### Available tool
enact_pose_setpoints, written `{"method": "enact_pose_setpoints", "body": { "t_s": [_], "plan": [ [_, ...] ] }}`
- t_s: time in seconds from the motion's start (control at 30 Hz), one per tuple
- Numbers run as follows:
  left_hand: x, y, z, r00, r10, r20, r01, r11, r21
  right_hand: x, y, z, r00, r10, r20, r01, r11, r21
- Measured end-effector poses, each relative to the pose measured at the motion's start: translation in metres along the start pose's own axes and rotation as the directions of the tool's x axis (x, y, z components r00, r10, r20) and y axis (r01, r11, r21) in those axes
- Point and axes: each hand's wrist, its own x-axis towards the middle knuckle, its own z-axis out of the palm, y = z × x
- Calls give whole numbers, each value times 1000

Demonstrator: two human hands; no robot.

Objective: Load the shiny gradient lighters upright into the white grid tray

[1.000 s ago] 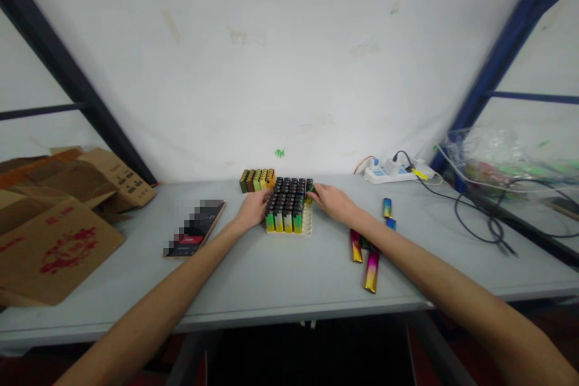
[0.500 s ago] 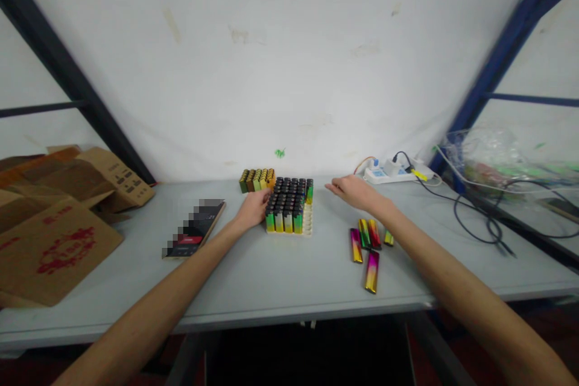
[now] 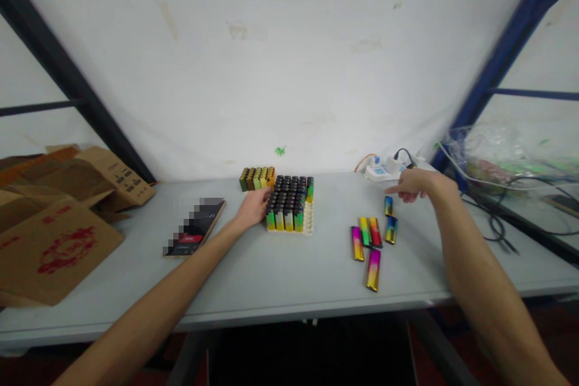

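A white tray (image 3: 308, 224) holds upright lighters (image 3: 284, 220) in rows, with black tops and green-yellow shiny bodies; empty slots show along its right side. My left hand (image 3: 254, 207) grips the left side of the lighter tray, its fingertips partly hidden behind the lighters. My right hand (image 3: 411, 184) is over the right part of the table with the index finger stretched out and nothing visible in it. Just below it lie two blue-gold lighters (image 3: 391, 230). Left of these are several loose lighters (image 3: 373, 270) in pink, green and red with gold.
Behind the tray stands a block of gold and green lighters (image 3: 257, 179). A phone-like dark slab (image 3: 201, 223) lies left, beside cardboard boxes (image 3: 58, 247). A power strip (image 3: 382, 170), black cables (image 3: 497, 229) and clear plastic wrap (image 3: 493, 148) are at the right.
My right hand has moved right, from beside the tray to above the blue-gold lighters, and its fingers have spread. My left hand stays at the tray.
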Motion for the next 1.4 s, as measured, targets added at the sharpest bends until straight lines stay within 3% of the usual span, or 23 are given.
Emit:
{"method": "enact_pose_setpoints", "body": {
  "t_s": [0.17, 0.23, 0.3, 0.37, 0.43, 0.57, 0.63, 0.77, 1.0, 1.1, 1.4],
  "plan": [
    [-1, 1, -1, 1000, -17, 10, 17, 1000, 10, 10, -12, 15, 997, 3, 74, -1, 999, -34],
    [-1, 1, -1, 1000, -27, 13, 27, 999, 24, 15, -27, 23, 994, -87, 64, 94, 989, -116],
    [0, 0, -1, 1000, -25, 16, 25, 999, 24, 20, -45, 32, 968, -248, -22, 234, 937, -260],
    [0, -1, -1, 1000, -20, 20, 19, 1000, 15, 22, -63, 41, 872, -460, -170, 396, 864, -310],
    [0, -2, -1, 1000, -21, 21, 21, 1000, 11, 20, -80, 50, 755, -578, -308, 505, 814, -287],
    [0, -1, 0, 1000, -4, 25, 4, 1000, 0, 8, -110, 68, 574, -666, -477, 757, 653, -1],
    [0, 0, 0, 1000, -3, 22, 3, 1000, 3, 0, -124, 76, 528, -651, -546, 833, 522, 184],
    [0, 3, -1, 999, -36, 10, 36, 999, 5, -15, -143, 91, 572, -634, -520, 804, 306, 511],
    [0, 4, -1, 999, -43, 4, 44, 999, -31, -24, -154, 99, 549, -625, -556, 807, 222, 548],
    [0, 3, -1, 999, -50, 0, 50, 998, -35, -27, -157, 100, 542, -577, -611, 830, 254, 496],
    [0, 2, -1, 1000, -18, 21, 17, 999, 35, -39, -161, 100, 514, -416, -751, 814, 513, 273]
  ]
}}
